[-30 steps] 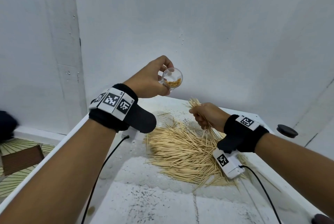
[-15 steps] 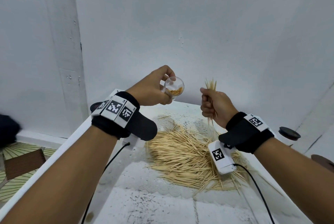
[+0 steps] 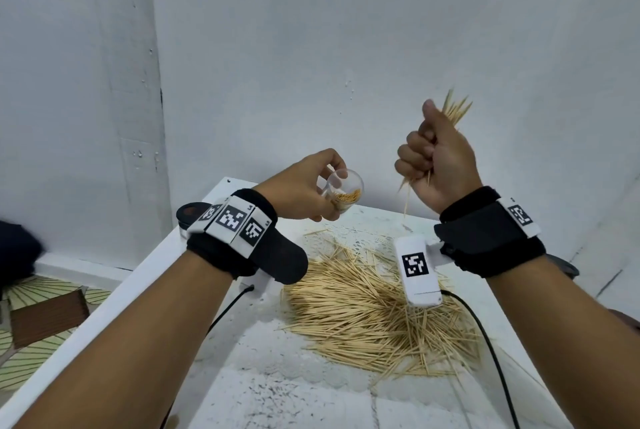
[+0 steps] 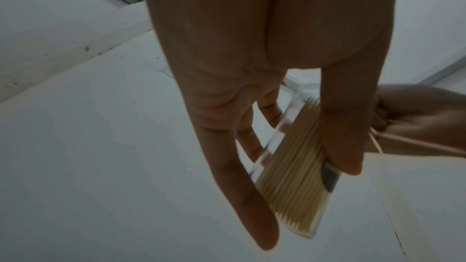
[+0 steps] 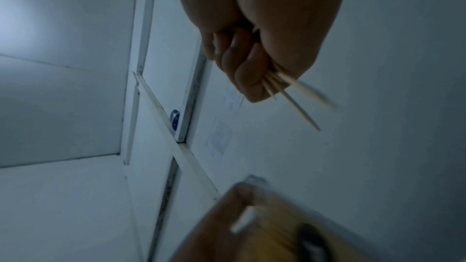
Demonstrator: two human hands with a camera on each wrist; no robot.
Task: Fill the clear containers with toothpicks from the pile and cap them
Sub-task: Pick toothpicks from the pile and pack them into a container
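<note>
Pale wooden toothpicks lie in a loose pile (image 3: 377,311) on my white desk (image 3: 294,390), spread from the middle toward its right edge, with a few strays nearer the far edge.

My left hand (image 3: 298,191) is raised above the far part of the desk, thumb and fingers wrapped round a clear container (image 3: 343,191). Its open mouth tips back toward me, and in the head view I can see the tips of the toothpicks already inside, filling only part of it. From the left wrist view the container (image 4: 297,166) sits between my thumb and my straightened fingers (image 4: 234,166), the sticks packed lengthwise along it.

My right hand (image 3: 434,165) is higher and to the right of the container, well apart from it, closed into a fist round a small bunch of toothpicks (image 3: 455,110). Their points fan out above my thumb, and a few longer ends hang below the heel of my palm. The right wrist view shows those ends (image 5: 290,91) sticking out past my curled fingers, blurred.

A black round cap (image 3: 188,212) sits at the far left corner of the desk, partly hidden by my wristband. Another dark round thing (image 3: 568,269) shows just beyond my right wrist; I cannot tell what it is.
</note>
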